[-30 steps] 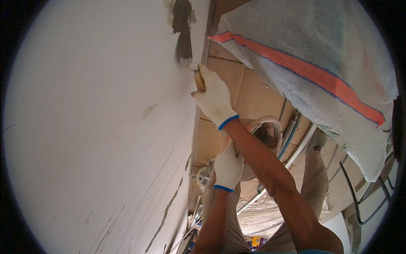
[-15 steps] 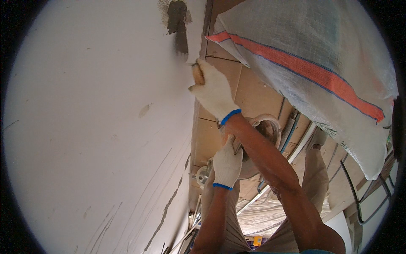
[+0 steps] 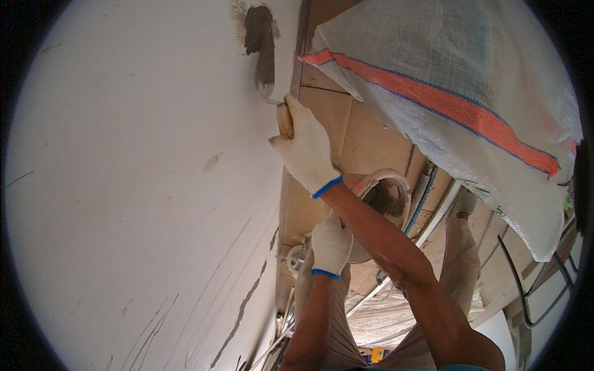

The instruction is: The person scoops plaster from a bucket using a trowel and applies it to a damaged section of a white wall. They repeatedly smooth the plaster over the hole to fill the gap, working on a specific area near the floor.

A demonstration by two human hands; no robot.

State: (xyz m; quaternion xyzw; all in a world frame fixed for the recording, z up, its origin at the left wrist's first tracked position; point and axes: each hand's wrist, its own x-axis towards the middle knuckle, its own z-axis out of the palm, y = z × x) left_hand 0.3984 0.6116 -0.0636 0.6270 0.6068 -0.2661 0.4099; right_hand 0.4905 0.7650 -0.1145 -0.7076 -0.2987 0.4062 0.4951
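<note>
My right hand (image 3: 303, 145), in a white knitted glove with a blue cuff, is closed round the wooden handle of a trowel (image 3: 285, 122). The trowel's blade lies against the white wall (image 3: 154, 154), at the lower end of a wet grey mortar patch (image 3: 264, 59). Lower down, my left hand (image 3: 332, 246), gloved the same way, grips the near side of a bucket (image 3: 405, 191) with grey residue inside. My right forearm crosses in front of the bucket and hides part of it and some left fingertips.
A large white woven sack (image 3: 427, 68) with an orange stripe fills the upper right. Brown tiles (image 3: 315, 123) run along the wall. Pipes (image 3: 427, 191) lie beyond the bucket, and a black metal frame (image 3: 523, 297) stands at the right. A roll of tape (image 3: 297, 258) is near my left leg.
My right hand has drawn the trowel slightly down along the wall, and the grey smear now reaches lower. My left hand stays at the bucket.
</note>
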